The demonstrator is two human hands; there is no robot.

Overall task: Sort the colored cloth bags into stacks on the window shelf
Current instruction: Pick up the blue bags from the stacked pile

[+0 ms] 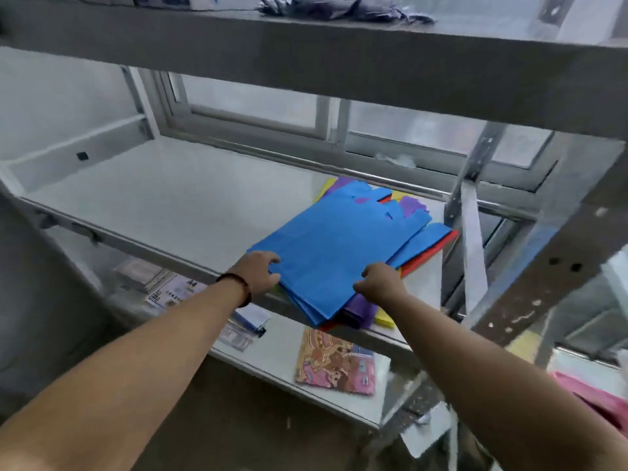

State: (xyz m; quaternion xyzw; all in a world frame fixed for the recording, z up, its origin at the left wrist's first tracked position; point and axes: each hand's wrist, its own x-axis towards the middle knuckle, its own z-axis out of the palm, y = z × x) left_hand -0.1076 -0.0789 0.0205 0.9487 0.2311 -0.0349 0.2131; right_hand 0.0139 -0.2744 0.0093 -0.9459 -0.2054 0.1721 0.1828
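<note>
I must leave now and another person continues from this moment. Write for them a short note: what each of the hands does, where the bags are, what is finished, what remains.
Left hand: fingers curled on the left near corner of the blue bags.
Right hand: grips the near edge of the same blue bags.
Bags: one mixed pile at the right front of the window shelf, overhanging its edge. Blue on top; purple, red and yellow show underneath.
Done: no separate colour stack is visible yet.
Left: lift off the blue bags, stack them on the bare part of the shelf, then probably do the same for each other colour.
</note>
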